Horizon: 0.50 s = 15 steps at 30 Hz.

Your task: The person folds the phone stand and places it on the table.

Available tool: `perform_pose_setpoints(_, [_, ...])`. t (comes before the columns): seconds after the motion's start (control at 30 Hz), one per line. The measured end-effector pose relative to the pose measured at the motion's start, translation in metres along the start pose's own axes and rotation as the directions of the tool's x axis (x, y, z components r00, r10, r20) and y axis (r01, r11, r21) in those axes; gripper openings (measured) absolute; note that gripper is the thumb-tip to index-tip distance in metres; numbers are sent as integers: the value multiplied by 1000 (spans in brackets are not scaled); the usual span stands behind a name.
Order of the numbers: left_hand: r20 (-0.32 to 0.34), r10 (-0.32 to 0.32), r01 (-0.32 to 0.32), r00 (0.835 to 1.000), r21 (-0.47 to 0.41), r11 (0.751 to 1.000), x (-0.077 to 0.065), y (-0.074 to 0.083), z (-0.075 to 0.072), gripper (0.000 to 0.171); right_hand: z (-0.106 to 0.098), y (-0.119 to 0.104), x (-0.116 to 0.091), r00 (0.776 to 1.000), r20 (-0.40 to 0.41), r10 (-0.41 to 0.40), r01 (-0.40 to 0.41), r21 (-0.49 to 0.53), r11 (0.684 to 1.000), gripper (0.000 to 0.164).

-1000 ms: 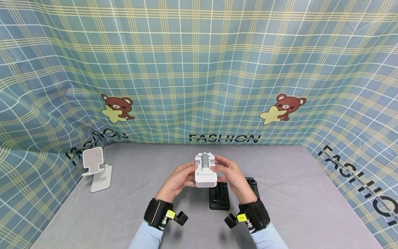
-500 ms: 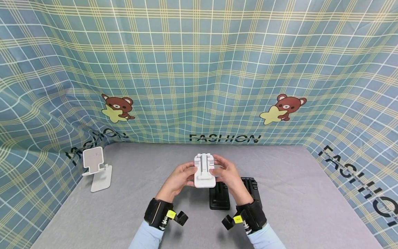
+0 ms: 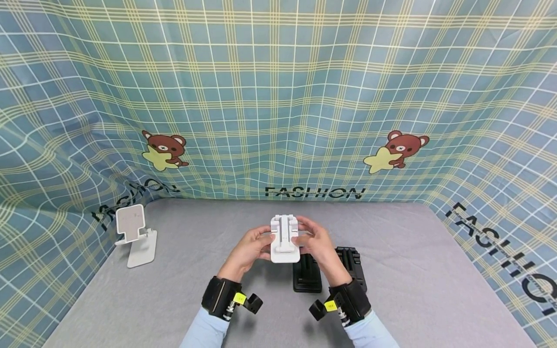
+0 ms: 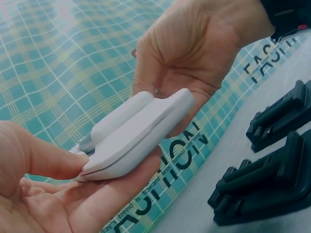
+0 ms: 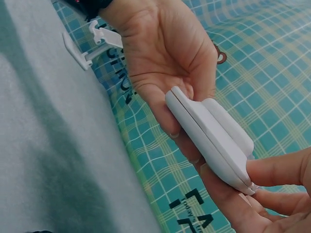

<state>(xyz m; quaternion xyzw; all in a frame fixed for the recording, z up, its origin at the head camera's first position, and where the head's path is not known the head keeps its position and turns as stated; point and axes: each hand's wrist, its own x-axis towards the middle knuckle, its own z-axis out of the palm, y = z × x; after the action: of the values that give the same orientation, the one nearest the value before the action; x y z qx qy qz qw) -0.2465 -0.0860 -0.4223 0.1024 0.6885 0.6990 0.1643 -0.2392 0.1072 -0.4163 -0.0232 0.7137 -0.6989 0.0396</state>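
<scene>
An unfolded white stand point(image 3: 142, 250) with its plate tilted up sits by the left edge of the grey table point(image 3: 413, 261), towards the far left corner, while two folded black stands lie just beside each other, a left one point(image 3: 307, 276) and a right one point(image 3: 357, 265), well in from the right edge. Blue-green checked cloth point(image 3: 278, 116) rises along the far, left and right edges, printed with two brown bears point(image 3: 176, 145) hugging yellow stars point(image 3: 158, 160) and, low down, black "FASHION" lettering point(image 3: 315, 193).
</scene>
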Motion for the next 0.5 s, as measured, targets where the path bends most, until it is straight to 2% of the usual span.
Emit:
perform_pose_setpoints(0.23, [-21,-67,69,998,97,993,0,-1,-10,36,8,10,2,1000,14,21,-21,-35,999,61])
perform_pose_setpoints(0.37, [-25,-99,102,995,175,979,-1,-3,-16,32,15,19,3,999,30,30,-26,-128,991,60])
perform_pose_setpoints(0.5, [-40,-145,151,989,265,953,-2,-9,-19,25,23,30,3,997,57,43,-28,-241,970,61])
